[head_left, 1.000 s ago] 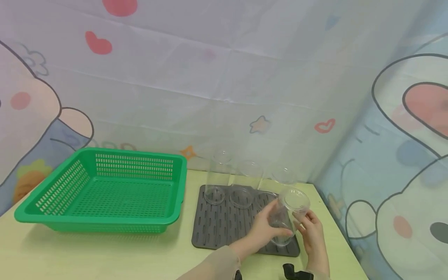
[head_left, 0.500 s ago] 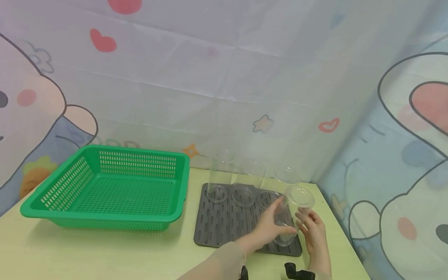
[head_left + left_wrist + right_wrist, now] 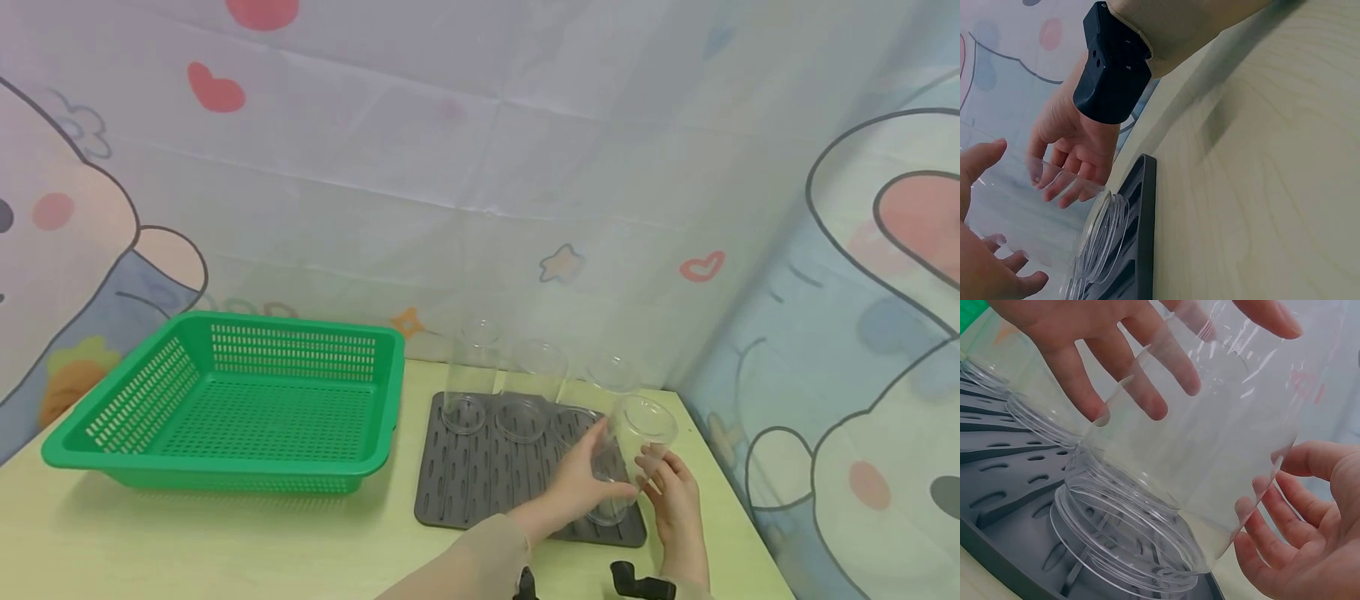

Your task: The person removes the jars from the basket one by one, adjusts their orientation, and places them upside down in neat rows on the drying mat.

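Note:
A clear plastic jar (image 3: 611,454) stands at the front right of a grey ribbed mat (image 3: 457,500). My left hand (image 3: 577,479) holds the jar from its left side, thumb and fingers spread around the wall. On the opposite side, my right hand (image 3: 671,492) has its curled fingertips against the wall. The right wrist view shows the right hand's fingers (image 3: 1260,512) touching the clear plastic and the jar's ringed base (image 3: 1129,544) low over the mat. Behind it stand more clear jars (image 3: 521,417) in a row.
A green slotted basket (image 3: 225,462) sits to the left on the pale wooden table (image 3: 225,550). Behind the table hangs a cartoon-printed cloth (image 3: 420,167). The table's right edge runs close by the mat. A black device (image 3: 1113,69) is strapped to the right wrist.
The jar and both hands have shifted slightly right, and the jar stands a little straighter than a second ago. Since half a second ago almost nothing has moved.

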The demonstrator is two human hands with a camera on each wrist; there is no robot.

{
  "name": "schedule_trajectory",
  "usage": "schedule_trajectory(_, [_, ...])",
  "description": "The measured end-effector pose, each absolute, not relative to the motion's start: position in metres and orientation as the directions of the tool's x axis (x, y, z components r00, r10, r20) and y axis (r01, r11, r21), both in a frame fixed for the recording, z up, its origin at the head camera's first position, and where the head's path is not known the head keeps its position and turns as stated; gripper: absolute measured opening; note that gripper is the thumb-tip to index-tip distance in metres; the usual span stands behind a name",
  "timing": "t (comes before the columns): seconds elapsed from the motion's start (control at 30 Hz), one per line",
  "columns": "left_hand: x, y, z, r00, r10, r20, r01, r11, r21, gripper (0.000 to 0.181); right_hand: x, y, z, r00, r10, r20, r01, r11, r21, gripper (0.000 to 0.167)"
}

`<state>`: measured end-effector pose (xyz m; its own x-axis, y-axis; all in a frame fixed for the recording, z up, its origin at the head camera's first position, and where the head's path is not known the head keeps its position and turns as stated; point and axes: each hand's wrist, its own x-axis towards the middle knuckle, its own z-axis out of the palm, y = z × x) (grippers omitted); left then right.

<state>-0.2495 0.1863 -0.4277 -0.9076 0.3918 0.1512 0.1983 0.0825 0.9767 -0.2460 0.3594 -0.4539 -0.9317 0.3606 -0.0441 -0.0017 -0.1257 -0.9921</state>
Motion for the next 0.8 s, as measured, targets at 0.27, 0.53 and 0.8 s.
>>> schedule_trajectory(0.27, [-0.249, 0.182, -0.427, -0.9, 0.404, 0.164, 0.217, 0.09, 0.972, 0.103, -0.248, 0.359, -0.454, -0.928, 0.369, -0.045, -0.004, -0.13, -0.991, 0.015])
schedule_trajectory(0.53, [-0.25, 0.156, -0.423, -0.858, 0.49, 0.151, 0.227, 0.098, 0.969, 0.103, -0.242, 0.359, -0.432, -0.905, 0.424, -0.005, -0.047, -0.112, -0.993, 0.015])
schedule_trajectory(0.8, [-0.248, 0.118, -0.405, -0.828, 0.526, 0.197, 0.333, 0.179, 0.926, 0.061, -0.229, 0.356, -0.394, -0.871, 0.48, 0.106, -0.197, -0.143, -0.97, 0.013])
